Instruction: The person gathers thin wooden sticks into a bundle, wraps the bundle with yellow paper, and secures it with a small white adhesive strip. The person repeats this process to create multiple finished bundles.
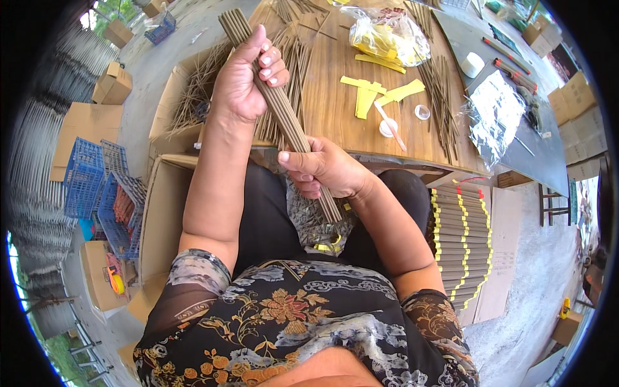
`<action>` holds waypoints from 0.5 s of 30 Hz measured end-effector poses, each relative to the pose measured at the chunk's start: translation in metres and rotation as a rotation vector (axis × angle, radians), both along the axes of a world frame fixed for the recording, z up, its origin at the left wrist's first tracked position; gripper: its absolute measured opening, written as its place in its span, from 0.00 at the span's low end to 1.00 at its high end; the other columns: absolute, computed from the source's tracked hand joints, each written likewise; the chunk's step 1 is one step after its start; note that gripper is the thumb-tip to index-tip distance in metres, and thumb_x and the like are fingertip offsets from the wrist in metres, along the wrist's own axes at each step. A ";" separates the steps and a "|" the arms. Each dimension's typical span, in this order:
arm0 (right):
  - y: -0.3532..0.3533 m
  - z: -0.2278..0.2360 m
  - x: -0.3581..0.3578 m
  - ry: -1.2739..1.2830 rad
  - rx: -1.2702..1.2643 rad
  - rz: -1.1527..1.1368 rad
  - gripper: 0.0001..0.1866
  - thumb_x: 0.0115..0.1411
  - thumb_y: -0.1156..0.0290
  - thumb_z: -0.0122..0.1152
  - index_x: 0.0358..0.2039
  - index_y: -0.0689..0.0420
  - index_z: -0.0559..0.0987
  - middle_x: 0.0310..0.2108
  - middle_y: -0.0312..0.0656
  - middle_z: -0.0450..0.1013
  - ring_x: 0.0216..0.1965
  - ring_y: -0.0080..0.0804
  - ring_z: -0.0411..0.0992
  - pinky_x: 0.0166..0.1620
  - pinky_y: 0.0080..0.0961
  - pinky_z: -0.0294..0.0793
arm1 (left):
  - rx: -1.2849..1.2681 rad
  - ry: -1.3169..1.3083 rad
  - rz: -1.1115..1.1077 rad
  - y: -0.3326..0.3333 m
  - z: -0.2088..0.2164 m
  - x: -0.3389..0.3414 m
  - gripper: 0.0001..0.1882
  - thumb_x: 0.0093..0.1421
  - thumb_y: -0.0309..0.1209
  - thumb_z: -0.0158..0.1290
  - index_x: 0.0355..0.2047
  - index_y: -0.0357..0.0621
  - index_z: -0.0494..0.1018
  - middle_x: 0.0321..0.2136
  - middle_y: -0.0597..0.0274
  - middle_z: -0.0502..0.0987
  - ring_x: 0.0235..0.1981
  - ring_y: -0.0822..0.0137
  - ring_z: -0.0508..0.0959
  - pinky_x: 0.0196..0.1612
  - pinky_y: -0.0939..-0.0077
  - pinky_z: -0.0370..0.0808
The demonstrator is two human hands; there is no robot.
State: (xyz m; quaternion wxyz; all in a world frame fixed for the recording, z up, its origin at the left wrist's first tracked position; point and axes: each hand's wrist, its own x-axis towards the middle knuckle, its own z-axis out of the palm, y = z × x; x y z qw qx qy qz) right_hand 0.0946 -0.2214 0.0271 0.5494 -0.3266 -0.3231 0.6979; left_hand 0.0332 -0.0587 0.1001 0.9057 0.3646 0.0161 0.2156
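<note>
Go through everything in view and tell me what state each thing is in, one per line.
Stick bundle, held slanting
Left hand, closed around its upper part
Right hand, closed around its lower part
Yellow strips, lying loose, some overlapping
Plastic bag, crumpled
Silvery sheet, crumpled
Cardboard box, open
Yellow-banded brown bundles, stacked

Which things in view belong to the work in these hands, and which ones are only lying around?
Probably belonging:
- bundle of brown sticks, gripped by left hand and right hand
- loose brown sticks
- yellow strips, perhaps

Seemingly just lying around:
- blue crates
- crumpled shiny sheet
- white cylinder
</note>
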 end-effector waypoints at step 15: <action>-0.045 0.017 -0.067 -1.305 0.242 -0.652 0.15 0.54 0.64 0.57 0.27 0.65 0.67 0.15 0.40 0.64 0.19 0.28 0.65 0.26 0.31 0.68 | 0.081 0.100 0.547 -0.076 0.034 -0.072 0.14 0.59 0.36 0.47 0.18 0.47 0.63 0.10 0.71 0.62 0.10 0.79 0.61 0.14 0.85 0.60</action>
